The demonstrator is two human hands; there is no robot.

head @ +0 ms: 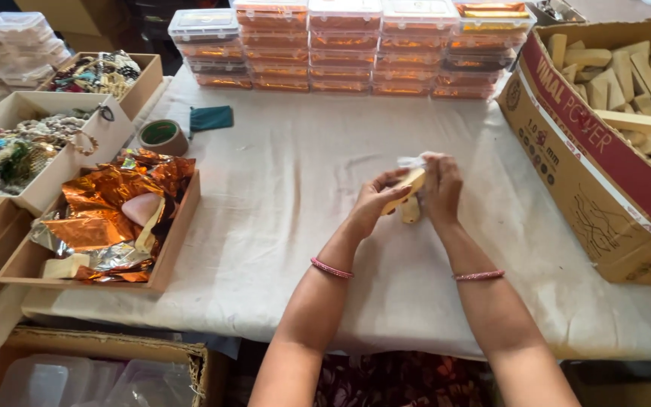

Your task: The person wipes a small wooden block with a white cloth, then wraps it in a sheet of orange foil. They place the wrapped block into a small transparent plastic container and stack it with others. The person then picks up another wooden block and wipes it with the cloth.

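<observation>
Cardboard box [604, 188]: right side cut off by frame edge. Pale block [413, 183]: partly hidden by right hand [441, 188]. Plastic containers [77, 383]: blurred, cut off below.

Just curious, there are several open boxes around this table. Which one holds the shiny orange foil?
The shallow tray box left of the left hand, nearest the person. The two boxes behind it hold beaded trinkets, and the big carton at right holds pale wooden blocks.

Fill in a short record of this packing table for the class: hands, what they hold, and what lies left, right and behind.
left hand: grips a pale wooden stick
right hand: on the same stick, with white wrapping
table: covered with a white cloth
left: shallow box of orange foil, tape roll
right: cardboard box of pale sticks
behind: stacked clear plastic boxes
</observation>
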